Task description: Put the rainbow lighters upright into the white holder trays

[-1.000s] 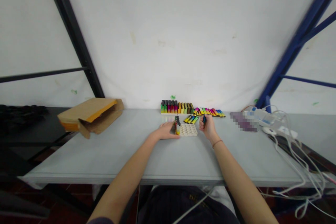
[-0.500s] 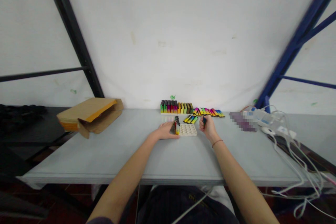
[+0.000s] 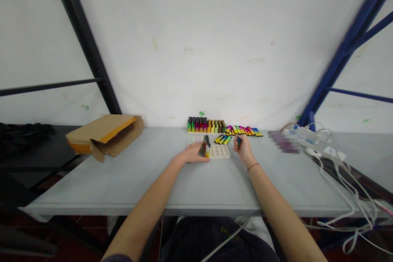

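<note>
A white tray with round holes (image 3: 220, 152) lies on the table, and a row of upright lighters (image 3: 207, 147) stands in its left end. My left hand (image 3: 195, 153) is closed about that end, thumb along the front and fingers behind. Just right of the tray, my right hand (image 3: 244, 148) is closed in a fist on a lighter (image 3: 239, 141); its dark, bluish end shows above the fingers. A few loose lighters (image 3: 222, 139) lie flat behind the tray.
Against the wall stand upright lighters in a filled tray (image 3: 201, 125), with a pile of lying lighters (image 3: 244, 131) beside it. An opened cardboard box (image 3: 104, 133) sits at left. A power strip (image 3: 310, 137), white cables (image 3: 340, 172) and a blurred-out purple item (image 3: 285, 143) are at right.
Almost nothing differs. My right hand stays beside the tray with the lighter in its fist, and my left hand keeps its place on the tray's left end.
</note>
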`<state>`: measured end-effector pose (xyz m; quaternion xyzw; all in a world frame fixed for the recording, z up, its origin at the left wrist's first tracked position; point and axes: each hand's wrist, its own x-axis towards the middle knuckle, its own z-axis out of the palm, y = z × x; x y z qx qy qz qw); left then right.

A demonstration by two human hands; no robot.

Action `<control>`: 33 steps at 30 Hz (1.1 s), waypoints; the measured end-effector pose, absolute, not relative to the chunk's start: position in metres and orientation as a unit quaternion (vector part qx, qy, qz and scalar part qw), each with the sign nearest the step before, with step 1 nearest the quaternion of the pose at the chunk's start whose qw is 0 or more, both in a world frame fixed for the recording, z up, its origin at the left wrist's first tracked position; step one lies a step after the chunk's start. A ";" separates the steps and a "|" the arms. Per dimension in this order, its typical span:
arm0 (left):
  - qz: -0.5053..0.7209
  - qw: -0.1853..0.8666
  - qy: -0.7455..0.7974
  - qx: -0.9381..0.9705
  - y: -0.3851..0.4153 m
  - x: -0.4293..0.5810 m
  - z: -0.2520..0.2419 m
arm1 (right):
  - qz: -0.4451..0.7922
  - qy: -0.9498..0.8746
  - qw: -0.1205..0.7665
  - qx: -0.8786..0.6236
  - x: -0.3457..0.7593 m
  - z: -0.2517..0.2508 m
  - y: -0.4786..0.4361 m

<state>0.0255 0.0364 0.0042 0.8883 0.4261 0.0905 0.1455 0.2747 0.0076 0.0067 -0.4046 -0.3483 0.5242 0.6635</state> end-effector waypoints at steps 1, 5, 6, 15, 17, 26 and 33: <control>0.090 0.147 0.427 0.887 0.036 0.026 0.005 | 0.526 -0.348 0.661 -0.407 0.275 0.007 0.008; 0.103 0.155 0.418 0.889 0.037 0.026 0.004 | 0.481 -0.395 0.667 -0.410 0.266 0.008 0.005; 0.110 0.158 0.415 0.889 0.038 0.026 0.003 | 0.463 -0.416 0.669 -0.407 0.262 0.008 0.004; 0.166 0.297 0.314 0.886 0.046 0.014 0.003 | 0.257 -0.667 0.567 -0.409 0.253 0.004 -0.001; 0.170 0.335 0.293 0.879 0.045 0.013 0.006 | 0.220 -0.695 0.549 -0.408 0.253 0.004 0.000; 0.155 0.350 0.298 0.875 0.032 0.014 0.020 | 0.248 -0.717 0.481 -0.439 0.245 -0.003 -0.003; 0.146 0.316 0.306 0.886 0.034 0.014 0.018 | 0.195 -0.765 0.446 -0.423 0.239 -0.005 -0.003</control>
